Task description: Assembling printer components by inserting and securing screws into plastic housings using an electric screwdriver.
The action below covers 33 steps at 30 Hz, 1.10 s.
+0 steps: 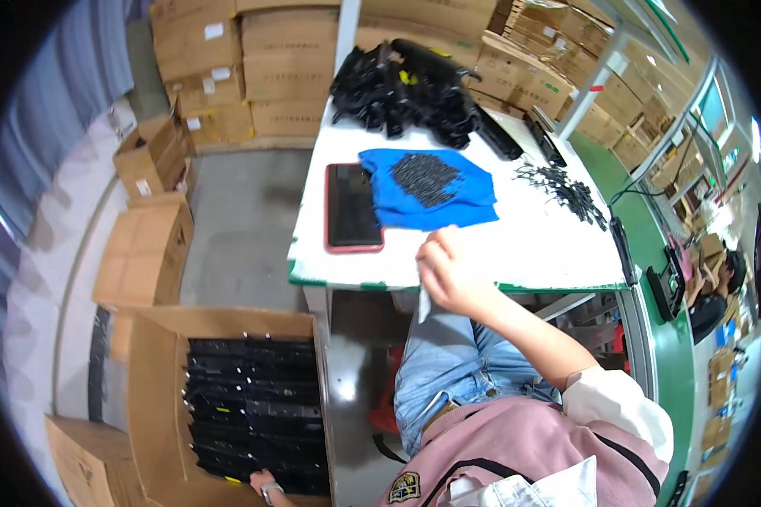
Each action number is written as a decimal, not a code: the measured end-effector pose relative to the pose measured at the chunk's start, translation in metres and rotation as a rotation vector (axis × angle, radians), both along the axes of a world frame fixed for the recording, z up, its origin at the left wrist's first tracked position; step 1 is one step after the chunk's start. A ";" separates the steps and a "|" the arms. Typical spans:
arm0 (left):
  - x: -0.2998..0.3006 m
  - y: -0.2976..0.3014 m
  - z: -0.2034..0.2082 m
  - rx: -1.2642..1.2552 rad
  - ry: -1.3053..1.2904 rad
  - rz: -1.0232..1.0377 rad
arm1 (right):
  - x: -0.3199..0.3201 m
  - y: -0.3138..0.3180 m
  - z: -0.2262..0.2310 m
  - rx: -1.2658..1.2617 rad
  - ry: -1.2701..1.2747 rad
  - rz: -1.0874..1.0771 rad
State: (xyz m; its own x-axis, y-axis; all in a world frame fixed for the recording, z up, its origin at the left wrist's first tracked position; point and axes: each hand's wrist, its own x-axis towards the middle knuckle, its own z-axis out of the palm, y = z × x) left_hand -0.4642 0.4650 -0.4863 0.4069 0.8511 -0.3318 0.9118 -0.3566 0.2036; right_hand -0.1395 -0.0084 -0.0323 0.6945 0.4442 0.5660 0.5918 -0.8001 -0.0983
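Low at the left, my left hand [265,482], with a watch on its wrist, reaches into a cardboard box. Its fingers are bent against the near end of the long black plastic parts [258,406] lined up there; the fingertips are partly hidden. My right hand [445,269] is closed at the table's front edge, and a whitish strip [424,304] hangs just under it; whether the fingers grip that strip is unclear. Beyond this hand lies a blue cloth [473,203] with a heap of small black pieces [424,177]. A dark-screened phone in a red case [354,209] touches the cloth's left side.
The box wall [156,406] rises left of my left hand. On the white tabletop [550,253], tangled black plastic assemblies [414,89] pile at the back and loose black pieces [571,190] lie at right. Cartons [287,68] are stacked behind. Another person [719,291] is far right.
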 end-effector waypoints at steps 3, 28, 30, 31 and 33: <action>0.033 -0.012 0.045 0.027 -0.194 -0.027 | -0.012 -0.013 0.013 0.005 0.028 0.066; 0.551 -0.362 0.552 0.126 -1.320 -1.144 | 0.232 -0.102 0.120 -0.203 -0.138 -0.376; 0.583 -0.363 0.550 0.139 -1.296 -1.074 | 0.241 -0.104 0.122 -0.274 -0.006 -0.433; 0.596 -0.362 0.547 0.148 -1.267 -1.008 | 0.245 -0.105 0.117 -0.268 -0.079 -0.457; 0.616 -0.343 0.544 0.052 -1.223 -0.992 | 0.247 -0.101 0.112 -0.263 -0.149 -0.462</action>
State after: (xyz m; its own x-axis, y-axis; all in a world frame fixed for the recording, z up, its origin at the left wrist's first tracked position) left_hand 0.1515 0.1218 0.0573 0.7772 0.0929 0.6223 -0.3806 -0.7183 0.5825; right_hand 0.1075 -0.1095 0.0795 0.7715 0.2516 0.5844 0.1653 -0.9662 0.1977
